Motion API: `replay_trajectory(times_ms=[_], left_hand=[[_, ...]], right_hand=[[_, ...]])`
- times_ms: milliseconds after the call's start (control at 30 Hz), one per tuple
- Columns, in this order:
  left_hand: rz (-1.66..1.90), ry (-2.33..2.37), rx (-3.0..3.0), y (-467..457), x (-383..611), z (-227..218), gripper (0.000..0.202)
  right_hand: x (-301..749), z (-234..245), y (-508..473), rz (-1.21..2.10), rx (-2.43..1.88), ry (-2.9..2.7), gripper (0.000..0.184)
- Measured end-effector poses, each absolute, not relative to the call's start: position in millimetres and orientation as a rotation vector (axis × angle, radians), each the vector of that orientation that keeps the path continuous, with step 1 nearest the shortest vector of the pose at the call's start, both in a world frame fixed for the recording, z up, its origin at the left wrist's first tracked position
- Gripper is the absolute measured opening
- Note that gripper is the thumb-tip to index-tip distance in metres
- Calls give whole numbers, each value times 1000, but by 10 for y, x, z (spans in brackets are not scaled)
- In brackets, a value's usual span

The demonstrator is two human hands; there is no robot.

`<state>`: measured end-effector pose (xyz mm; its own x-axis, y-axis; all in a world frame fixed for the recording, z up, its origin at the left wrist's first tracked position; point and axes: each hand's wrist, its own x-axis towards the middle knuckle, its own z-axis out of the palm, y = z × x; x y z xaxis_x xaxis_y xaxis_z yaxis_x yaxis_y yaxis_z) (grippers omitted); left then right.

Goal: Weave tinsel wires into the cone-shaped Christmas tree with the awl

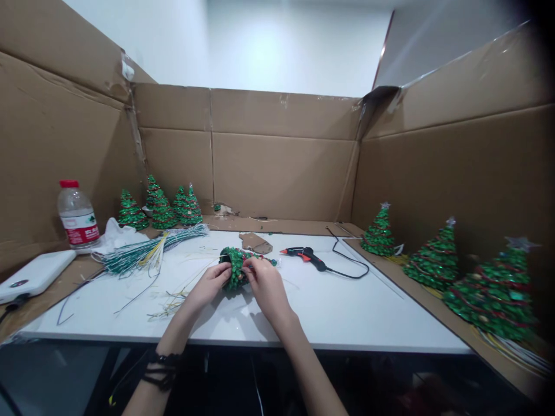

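A small green tinsel Christmas tree [236,270] lies on its side over the white board, its dark open base facing left and its tip toward the right. My left hand [211,281] grips the tree at its base rim, the fingers curled against the edge. Higher up the tree, my right hand [265,283] is closed on its side with thumb and fingertips pinched together; whether a small piece sits between them is hidden. Red trim shows along the tree near the right fingers. Thin wires stick out to the left of the base.
A black and orange glue gun [306,255] lies right of my hands, its cord looping behind. A bundle of green, white and yellow wires [143,252] lies left. Decorated trees [433,258] line both sides. A bottle [77,216] and white power bank [37,274] stand left. Cardboard walls [281,167] enclose the table.
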<state>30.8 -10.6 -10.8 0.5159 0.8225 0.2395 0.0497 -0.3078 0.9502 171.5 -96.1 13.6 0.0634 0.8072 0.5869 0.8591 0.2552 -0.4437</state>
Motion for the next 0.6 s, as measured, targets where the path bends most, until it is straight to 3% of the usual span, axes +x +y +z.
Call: replay_trajectory(times_ms=[367, 600], left_hand=[[895, 748, 1738, -81, 309, -93, 28], [924, 751, 1712, -129, 331, -68, 29]], right_hand=[[1690, 136, -983, -94, -1632, -1674, 9], [1607, 101, -964, -156, -1666, -1681, 14]])
